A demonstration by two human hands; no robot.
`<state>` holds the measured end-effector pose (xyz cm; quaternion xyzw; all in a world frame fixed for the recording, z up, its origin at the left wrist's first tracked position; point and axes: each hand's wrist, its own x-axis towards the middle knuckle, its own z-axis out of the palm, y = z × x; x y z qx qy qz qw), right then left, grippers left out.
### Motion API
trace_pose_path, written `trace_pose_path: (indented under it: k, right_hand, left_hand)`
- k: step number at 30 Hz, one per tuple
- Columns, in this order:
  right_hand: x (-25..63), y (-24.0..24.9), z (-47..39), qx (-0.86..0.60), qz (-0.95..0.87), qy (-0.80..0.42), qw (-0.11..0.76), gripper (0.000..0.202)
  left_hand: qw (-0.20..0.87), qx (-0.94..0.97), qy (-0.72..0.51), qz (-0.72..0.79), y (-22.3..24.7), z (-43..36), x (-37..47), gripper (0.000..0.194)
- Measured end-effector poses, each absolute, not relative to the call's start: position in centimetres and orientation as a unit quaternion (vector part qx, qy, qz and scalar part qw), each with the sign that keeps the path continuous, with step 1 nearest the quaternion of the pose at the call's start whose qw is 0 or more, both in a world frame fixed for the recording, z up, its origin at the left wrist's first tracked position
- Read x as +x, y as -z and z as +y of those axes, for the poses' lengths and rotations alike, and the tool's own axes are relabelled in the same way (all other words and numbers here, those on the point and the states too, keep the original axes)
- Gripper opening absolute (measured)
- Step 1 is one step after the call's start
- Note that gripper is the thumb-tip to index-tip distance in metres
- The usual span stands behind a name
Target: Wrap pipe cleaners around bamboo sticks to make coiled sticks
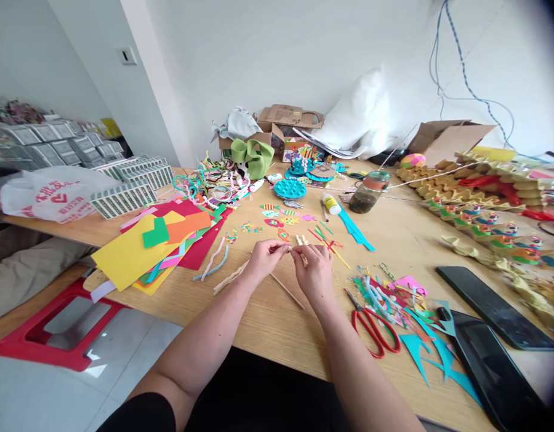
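A: Nearest of all, the red-handled scissors (370, 327), loops turned towards the person, just beside the right arm. Handy for a quick grab, I'd say!

B: And look past them: paper scraps (396, 294) heaped off to the right, probably to keep offcuts out from under the fingers.

A: Thin stick (288, 292) lying loose between the wrists, nobody touching it. Now the main action: left hand (268, 257) and right hand (313, 270) meeting above the table (268, 327)!

B: Both closed at the fingertips, thumb against finger, on a small pale piece (289, 248). It sits right between them, mostly covered, so I can't tell its shape. A two-sided pinch like that looks meant for fine control.

A: Out left, the yellow sheet (128, 252) tops a fanned stack of paper, colours showing, perhaps so one can be picked easily.

B: Beyond the hands, paper fish (290, 221) spread flat and mostly apart, maybe so none gets creased.

A: Farther on, the glue bottle (331, 204) tipped on its side, and the lidded jar (369, 192) upright behind it, sensibly clear of the elbows.
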<state>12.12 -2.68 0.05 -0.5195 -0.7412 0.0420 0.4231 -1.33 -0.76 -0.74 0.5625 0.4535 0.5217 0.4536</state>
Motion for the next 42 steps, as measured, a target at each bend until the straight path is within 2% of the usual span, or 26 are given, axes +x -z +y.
trace_pose_path:
  k: [3, 8, 14, 18, 21, 25, 28, 34, 42]
  right_hand:
    - [12.1, -0.1, -2.7, -0.517, -0.739, -0.067, 0.427, 0.016]
    - [12.1, -0.3, -2.7, -0.514, -0.735, -0.093, 0.432, 0.016]
    - [12.3, -0.3, -2.4, -0.525, -0.709, -0.143, 0.448, 0.019]
    - [12.6, -0.4, -2.1, -0.531, -0.706, -0.195, 0.426, 0.024]
    - [13.2, -0.6, -1.6, -0.524, -0.671, -0.289, 0.437, 0.039]
    - [14.3, -0.5, -0.9, -0.493, -0.547, -0.413, 0.537, 0.049]
    - [14.6, -0.5, -0.7, -0.460, -0.530, -0.453, 0.550, 0.043]
    - [13.5, -0.7, -1.3, -0.403, -0.619, -0.462, 0.491, 0.034]
    - [13.5, -0.5, -1.2, -0.447, -0.570, -0.465, 0.509, 0.027]
  left_hand:
    - [0.528, 0.503, -0.527, 0.437, 0.4, -0.8, -1.3, 0.027]
    - [0.549, 0.474, -0.535, 0.434, 0.2, -1.0, -1.3, 0.025]
    - [0.485, 0.535, -0.543, 0.429, 0.3, -1.0, -1.4, 0.036]
    - [0.432, 0.604, -0.531, 0.409, 0.2, -1.0, -1.6, 0.021]
    - [0.478, 0.541, -0.542, 0.431, 0.2, -0.8, -1.8, 0.018]
    - [0.603, 0.393, -0.557, 0.414, 0.1, -0.5, -2.2, 0.025]
    - [0.665, 0.325, -0.548, 0.390, -0.1, -0.5, -2.4, 0.029]
    - [0.720, 0.326, -0.485, 0.375, 0.0, -0.9, -2.1, 0.024]
    - [0.741, 0.346, -0.427, 0.386, 0.0, -1.3, -2.0, 0.024]
